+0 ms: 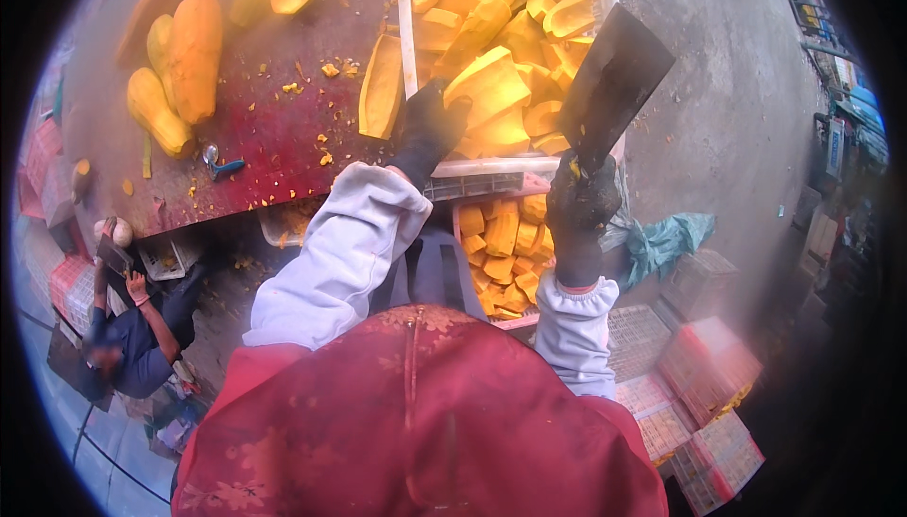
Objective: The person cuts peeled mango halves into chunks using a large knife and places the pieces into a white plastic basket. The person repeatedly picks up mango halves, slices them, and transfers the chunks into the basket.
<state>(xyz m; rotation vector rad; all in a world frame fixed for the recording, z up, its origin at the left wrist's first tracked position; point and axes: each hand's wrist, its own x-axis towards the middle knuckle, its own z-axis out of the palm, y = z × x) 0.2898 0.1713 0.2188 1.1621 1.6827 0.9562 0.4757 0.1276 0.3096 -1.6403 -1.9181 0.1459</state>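
Note:
My left hand point(434, 120), in a dark glove, grips some hollowed pumpkin pieces point(492, 103) over a white plastic crate point(496, 166). Cut orange pumpkin chunks point(464, 28) fill that crate. A broad-bladed cleaver point(616, 78) is held in my gloved right hand point(582, 195), its blade slanting up over the crate's right rim. Just left of the crate, a long hollowed pumpkin half point(381, 88) lies on the red tabletop point(283, 141). Below, nearer my body, a pink crate point(528, 320) holds more pumpkin blocks point(502, 248).
Several peeled whole pumpkins point(197, 57) lie on the table, left, near a blue-handled peeler point(225, 166). At lower left a seated person point(142, 333) holds a dark object. Stacked plastic crates point(680, 389) stand at lower right, below a green plastic sheet point(669, 244).

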